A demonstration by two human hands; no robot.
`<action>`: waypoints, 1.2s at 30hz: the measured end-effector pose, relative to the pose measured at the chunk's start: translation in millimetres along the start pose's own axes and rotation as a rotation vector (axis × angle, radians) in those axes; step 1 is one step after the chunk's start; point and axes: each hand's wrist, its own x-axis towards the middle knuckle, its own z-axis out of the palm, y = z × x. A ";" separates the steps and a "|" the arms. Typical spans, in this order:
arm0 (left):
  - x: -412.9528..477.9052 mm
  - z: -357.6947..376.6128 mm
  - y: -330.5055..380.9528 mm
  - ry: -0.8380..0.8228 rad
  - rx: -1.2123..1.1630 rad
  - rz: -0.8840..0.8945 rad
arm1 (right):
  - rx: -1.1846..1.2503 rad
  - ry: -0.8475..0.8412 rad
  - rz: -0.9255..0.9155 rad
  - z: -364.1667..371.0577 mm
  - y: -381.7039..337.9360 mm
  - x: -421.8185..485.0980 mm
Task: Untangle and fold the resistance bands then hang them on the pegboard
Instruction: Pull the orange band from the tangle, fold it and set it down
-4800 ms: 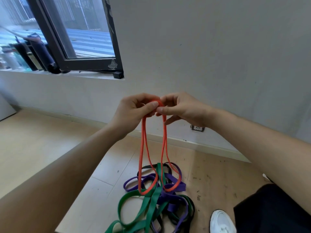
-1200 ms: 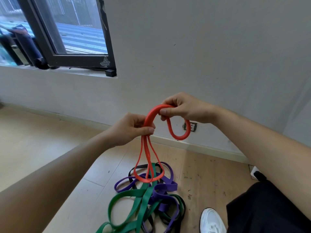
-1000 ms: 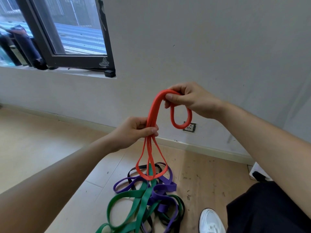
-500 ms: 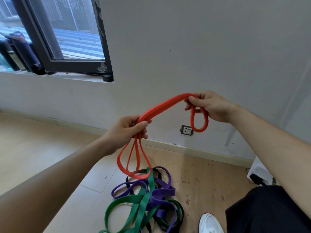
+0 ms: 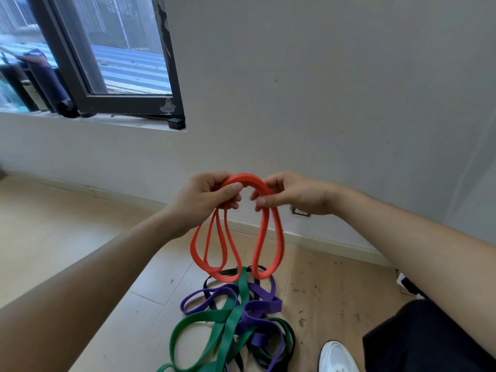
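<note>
Down on the floor [image 5: 67,237] in front of you, the green, purple and black bands [image 5: 261,307] sit in one tangled heap. Above it the orange band [image 5: 247,177] hangs in loops, arched between your left hand [image 5: 204,200] and right hand [image 5: 298,194], both pinching it.

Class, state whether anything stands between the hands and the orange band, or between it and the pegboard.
Nothing: the left hand and right hand both hold the orange band. The pegboard is out of view.

Both hands [image 5: 251,198] grip folded orange band [image 5: 236,245] above tangled bands [image 5: 236,318]
</note>
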 end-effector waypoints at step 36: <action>-5.7 -1.2 -23.6 -0.132 0.101 -0.030 | -0.305 0.185 -0.191 17.2 -21.2 4.6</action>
